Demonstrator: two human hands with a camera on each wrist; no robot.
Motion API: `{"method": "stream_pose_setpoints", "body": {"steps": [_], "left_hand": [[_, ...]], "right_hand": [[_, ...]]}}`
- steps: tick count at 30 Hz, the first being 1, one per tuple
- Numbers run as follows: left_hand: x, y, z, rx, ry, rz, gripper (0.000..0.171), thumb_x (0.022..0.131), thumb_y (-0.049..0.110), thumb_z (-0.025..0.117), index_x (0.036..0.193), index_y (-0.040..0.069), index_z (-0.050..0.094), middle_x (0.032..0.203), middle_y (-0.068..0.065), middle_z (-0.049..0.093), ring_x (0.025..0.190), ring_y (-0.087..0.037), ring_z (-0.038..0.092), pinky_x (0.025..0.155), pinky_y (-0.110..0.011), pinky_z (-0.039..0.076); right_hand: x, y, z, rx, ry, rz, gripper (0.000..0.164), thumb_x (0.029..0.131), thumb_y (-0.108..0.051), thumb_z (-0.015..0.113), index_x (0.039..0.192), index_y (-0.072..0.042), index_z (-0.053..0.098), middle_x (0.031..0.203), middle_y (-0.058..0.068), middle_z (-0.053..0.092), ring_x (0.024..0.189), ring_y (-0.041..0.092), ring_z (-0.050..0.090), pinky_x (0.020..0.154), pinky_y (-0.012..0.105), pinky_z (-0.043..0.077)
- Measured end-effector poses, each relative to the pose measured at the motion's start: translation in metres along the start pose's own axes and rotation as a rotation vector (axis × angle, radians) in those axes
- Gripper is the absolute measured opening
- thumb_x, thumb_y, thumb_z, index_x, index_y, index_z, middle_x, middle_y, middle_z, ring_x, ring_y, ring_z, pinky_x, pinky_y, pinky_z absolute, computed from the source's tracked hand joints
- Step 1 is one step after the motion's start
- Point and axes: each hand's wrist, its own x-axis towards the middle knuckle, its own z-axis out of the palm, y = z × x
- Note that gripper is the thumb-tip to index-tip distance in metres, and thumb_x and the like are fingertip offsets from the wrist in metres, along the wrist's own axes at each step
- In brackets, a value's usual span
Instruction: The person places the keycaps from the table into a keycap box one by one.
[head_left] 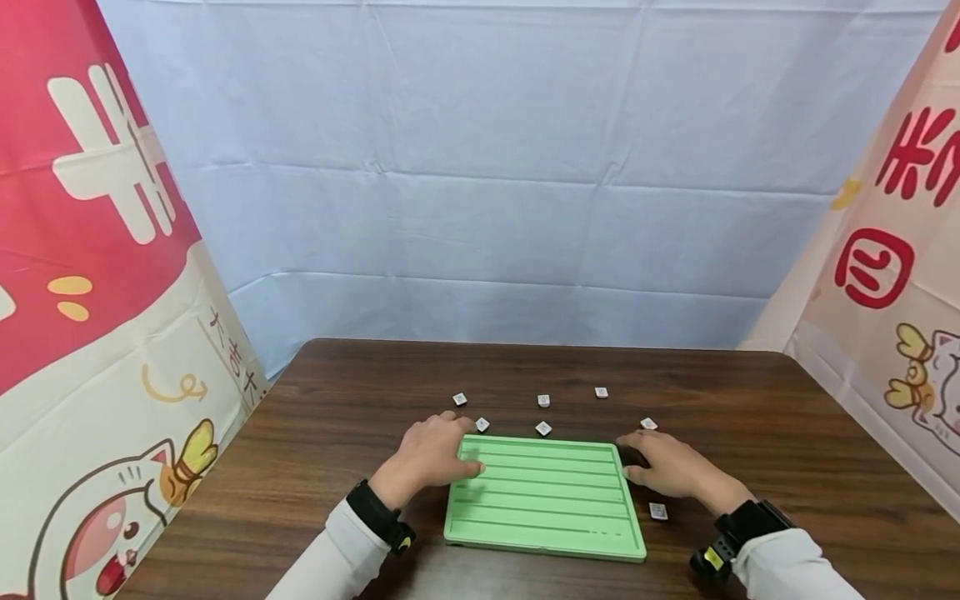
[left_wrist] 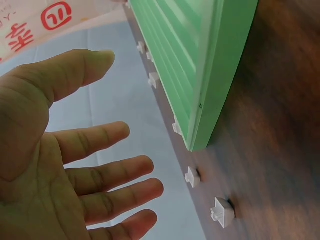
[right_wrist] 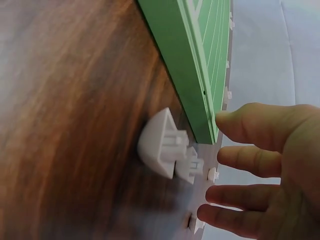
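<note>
A light green tray [head_left: 543, 498] with raised parallel ridges lies on the table, with a hand at each side. My left hand [head_left: 431, 454] is beside its left edge, thumb over the rim in the head view. In the left wrist view its fingers [left_wrist: 120, 200] are spread and hold nothing. Near the tray's right edge is my right hand [head_left: 671, 468], empty, with the thumb tip [right_wrist: 227, 120] right at the tray's side in the right wrist view. Small white keycaps, such as one keycap [right_wrist: 157, 142] with its hollow underside showing, lie around the tray.
The dark wooden table [head_left: 360, 375] carries several keycaps behind the tray, among them one keycap [head_left: 543, 428] near its far rim. Another keycap [head_left: 657, 511] lies to its right. A pale blue cloth [head_left: 487, 225] hangs behind, with printed cloths at both sides.
</note>
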Motion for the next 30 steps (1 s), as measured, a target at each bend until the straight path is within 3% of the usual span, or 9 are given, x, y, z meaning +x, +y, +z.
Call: {"method": "stream_pose_setpoints", "body": {"steps": [8,15,21,30], "left_hand": [[-0.008,0.002,0.001,0.0,0.0,0.002,0.056,0.079,0.041,0.071,0.123,0.008,0.059,0.108,-0.01,0.058,0.088,-0.025,0.059,0.056,-0.032,0.046],[-0.015,0.003,0.005,-0.009,0.0,0.014,0.055,0.077,0.041,0.071,0.12,0.008,0.061,0.108,-0.01,0.059,0.092,-0.029,0.059,0.074,-0.043,0.049],[-0.019,0.004,0.007,-0.011,0.005,0.031,0.054,0.075,0.038,0.073,0.116,0.005,0.061,0.102,-0.009,0.059,0.088,-0.025,0.059,0.068,-0.038,0.051],[-0.026,0.002,0.013,-0.047,0.003,0.039,0.053,0.074,0.035,0.074,0.114,0.001,0.062,0.101,-0.01,0.059,0.089,-0.023,0.059,0.071,-0.035,0.05]], "right_hand": [[-0.008,0.003,-0.002,0.006,-0.008,-0.001,0.043,0.087,-0.018,0.065,0.122,0.005,0.054,0.12,0.024,0.052,0.113,0.045,0.046,0.085,0.056,0.042],[-0.014,0.007,-0.002,0.017,-0.006,0.006,0.042,0.087,-0.016,0.065,0.122,0.006,0.054,0.119,0.022,0.054,0.112,0.043,0.048,0.086,0.054,0.043],[-0.017,0.006,-0.004,0.005,-0.003,0.011,0.042,0.085,-0.017,0.067,0.119,0.006,0.057,0.117,0.022,0.054,0.11,0.044,0.049,0.084,0.054,0.044],[-0.021,0.004,-0.002,0.004,0.003,0.013,0.038,0.083,-0.014,0.069,0.116,0.004,0.06,0.115,0.022,0.055,0.107,0.042,0.051,0.081,0.053,0.046]]}}
